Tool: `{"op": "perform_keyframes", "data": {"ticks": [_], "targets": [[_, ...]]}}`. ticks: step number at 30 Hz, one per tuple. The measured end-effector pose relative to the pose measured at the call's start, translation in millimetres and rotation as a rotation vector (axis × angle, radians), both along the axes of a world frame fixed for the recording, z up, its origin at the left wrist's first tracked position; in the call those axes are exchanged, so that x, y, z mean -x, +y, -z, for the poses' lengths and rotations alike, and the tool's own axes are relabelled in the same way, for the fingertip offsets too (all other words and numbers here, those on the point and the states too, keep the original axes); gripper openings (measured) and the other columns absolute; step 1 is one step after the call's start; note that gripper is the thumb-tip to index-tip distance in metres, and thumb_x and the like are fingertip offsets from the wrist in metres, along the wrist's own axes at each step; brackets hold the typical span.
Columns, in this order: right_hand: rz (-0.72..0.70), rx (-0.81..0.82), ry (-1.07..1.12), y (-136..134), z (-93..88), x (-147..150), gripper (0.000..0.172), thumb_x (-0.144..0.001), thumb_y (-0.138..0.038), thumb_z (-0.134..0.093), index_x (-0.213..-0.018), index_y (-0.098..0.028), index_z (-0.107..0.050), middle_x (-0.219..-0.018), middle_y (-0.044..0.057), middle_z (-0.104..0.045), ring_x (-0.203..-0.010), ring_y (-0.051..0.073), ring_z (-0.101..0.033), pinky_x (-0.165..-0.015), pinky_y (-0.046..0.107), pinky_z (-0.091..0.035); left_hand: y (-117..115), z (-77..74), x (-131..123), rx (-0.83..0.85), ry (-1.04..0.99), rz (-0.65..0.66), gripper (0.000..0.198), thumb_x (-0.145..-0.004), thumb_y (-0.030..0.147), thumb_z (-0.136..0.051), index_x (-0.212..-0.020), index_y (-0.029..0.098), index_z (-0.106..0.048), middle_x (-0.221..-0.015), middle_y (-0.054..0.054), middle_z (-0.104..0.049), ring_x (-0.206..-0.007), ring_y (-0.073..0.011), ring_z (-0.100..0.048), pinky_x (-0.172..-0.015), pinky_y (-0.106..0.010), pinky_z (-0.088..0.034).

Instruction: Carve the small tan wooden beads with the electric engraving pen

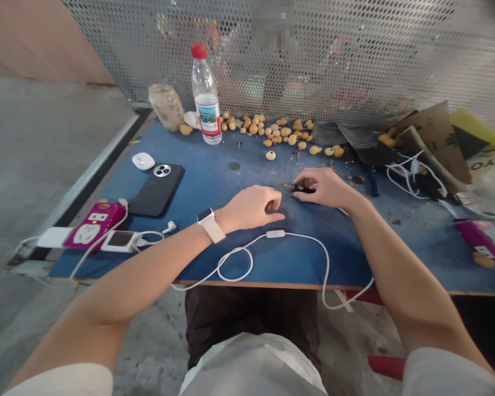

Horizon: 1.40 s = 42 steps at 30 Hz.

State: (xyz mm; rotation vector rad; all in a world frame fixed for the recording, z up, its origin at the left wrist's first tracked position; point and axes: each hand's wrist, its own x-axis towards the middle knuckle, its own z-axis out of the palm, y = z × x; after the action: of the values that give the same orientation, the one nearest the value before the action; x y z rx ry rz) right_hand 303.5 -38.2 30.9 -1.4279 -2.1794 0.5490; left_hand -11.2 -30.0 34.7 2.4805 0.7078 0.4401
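Note:
My right hand (324, 187) is closed round a short black tool (303, 188) with a brass-coloured tip pointing left, just above the blue tabletop (231, 181). A white cord (325, 256) with an inline switch (275, 234) loops along the front edge and reappears beneath my right forearm. Its join to the tool is hidden. My left hand (256, 206), with a pale-banded watch (210, 224) on the wrist, hovers left of the tool. Its fingers are curled and its thumb stands apart, with nothing visible between them. Beyond both hands lies a small round tan piece (270, 155) with a dark spot.
Several small tan gourds (286, 132) lie along a perforated metal screen (247, 71). A water bottle (207, 110) stands before it. At left are a phone (159, 190), white case (143, 161) and purple power strip (94, 223). Cardboard (433, 143) and another purple strip (484, 239) sit right.

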Motion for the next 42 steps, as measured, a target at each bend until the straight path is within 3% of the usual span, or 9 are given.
{"op": "perform_keyframes", "data": {"ticks": [3,9,13,18,23,28,33,37,42], "targets": [[-0.002,0.011,-0.002,0,1.4,-1,0.027,-0.089,-0.052,-0.092,-0.098,-0.028,-0.086,-0.093,0.007,-0.084,-0.081,0.027,-0.073,-0.082,0.044,-0.06,1,-0.8,1,-0.037,0.084,-0.028,0.021,-0.105,0.024,-0.092,-0.094,0.023,-0.074,-0.1,-0.006,-0.085,-0.088,-0.0243,-0.078,-0.079,-0.037,-0.053],[-0.026,0.003,-0.001,2,4.1,-2,0.029,-0.09,-0.054,-0.095,-0.098,-0.028,-0.087,-0.09,0.007,-0.082,-0.083,0.028,-0.074,-0.085,0.045,-0.06,22,0.6,11,-0.101,0.153,-0.228,0.017,-0.101,0.028,-0.096,-0.1,0.022,-0.081,-0.108,-0.01,-0.086,-0.099,-0.0296,-0.081,-0.092,-0.042,-0.062],[-0.053,0.005,-0.019,0,2.1,2,0.028,-0.092,-0.053,-0.095,-0.097,-0.028,-0.086,-0.091,0.006,-0.081,-0.082,0.027,-0.072,-0.086,0.045,-0.059,16,0.4,9,-0.111,0.271,-0.255,0.009,-0.114,0.024,-0.082,-0.105,0.021,-0.084,-0.12,-0.013,-0.087,-0.101,-0.0306,-0.083,-0.092,-0.043,-0.064],[-0.129,0.026,-0.035,-1,2.4,9,0.024,-0.096,-0.051,-0.092,-0.102,-0.029,-0.087,-0.095,0.007,-0.082,-0.089,0.029,-0.074,-0.091,0.045,-0.058,1,0.0,4,-0.181,0.415,-0.26,0.022,-0.126,0.022,-0.064,-0.129,0.013,-0.083,-0.136,-0.022,-0.084,-0.101,-0.0344,-0.087,-0.089,-0.045,-0.063],[-0.169,0.061,-0.036,-2,2.8,11,0.03,-0.1,-0.058,-0.094,-0.105,-0.029,-0.087,-0.101,0.008,-0.084,-0.094,0.031,-0.075,-0.093,0.047,-0.059,-2,-0.6,4,-0.198,0.385,-0.232,0.027,-0.131,0.028,-0.056,-0.139,0.013,-0.078,-0.138,-0.023,-0.083,-0.098,-0.0311,-0.086,-0.086,-0.042,-0.06],[-0.179,0.061,-0.029,-3,0.5,11,0.03,-0.101,-0.058,-0.093,-0.106,-0.029,-0.086,-0.103,0.009,-0.085,-0.093,0.03,-0.075,-0.093,0.047,-0.06,-3,-3.8,1,-0.195,0.436,-0.219,0.029,-0.132,0.026,-0.054,-0.144,0.012,-0.076,-0.14,-0.023,-0.084,-0.102,-0.0334,-0.087,-0.083,-0.042,-0.058],[-0.178,0.055,-0.032,-4,0.1,13,0.032,-0.102,-0.061,-0.093,-0.106,-0.029,-0.087,-0.102,0.009,-0.084,-0.094,0.03,-0.075,-0.093,0.047,-0.06,-3,-3.6,2,-0.196,0.384,-0.202,0.026,-0.132,0.026,-0.056,-0.141,0.013,-0.076,-0.138,-0.022,-0.084,-0.097,-0.0301,-0.085,-0.085,-0.04,-0.058],[-0.187,0.052,-0.027,-4,0.7,13,0.035,-0.103,-0.065,-0.093,-0.108,-0.03,-0.089,-0.102,0.008,-0.084,-0.095,0.03,-0.074,-0.092,0.046,-0.059,-1,-3.5,2,-0.238,0.362,-0.195,0.025,-0.128,0.016,-0.054,-0.14,0.015,-0.077,-0.139,-0.02,-0.084,-0.093,-0.0273,-0.083,-0.083,-0.038,-0.057],[-0.165,0.056,0.022,-4,0.6,14,0.039,-0.101,-0.068,-0.092,-0.113,-0.031,-0.091,-0.104,0.009,-0.085,-0.094,0.031,-0.075,-0.089,0.045,-0.059,1,-4.9,2,-0.212,0.209,-0.218,0.015,-0.128,0.019,-0.062,-0.132,0.021,-0.076,-0.138,-0.014,-0.082,-0.092,-0.0234,-0.08,-0.08,-0.036,-0.054]]}}
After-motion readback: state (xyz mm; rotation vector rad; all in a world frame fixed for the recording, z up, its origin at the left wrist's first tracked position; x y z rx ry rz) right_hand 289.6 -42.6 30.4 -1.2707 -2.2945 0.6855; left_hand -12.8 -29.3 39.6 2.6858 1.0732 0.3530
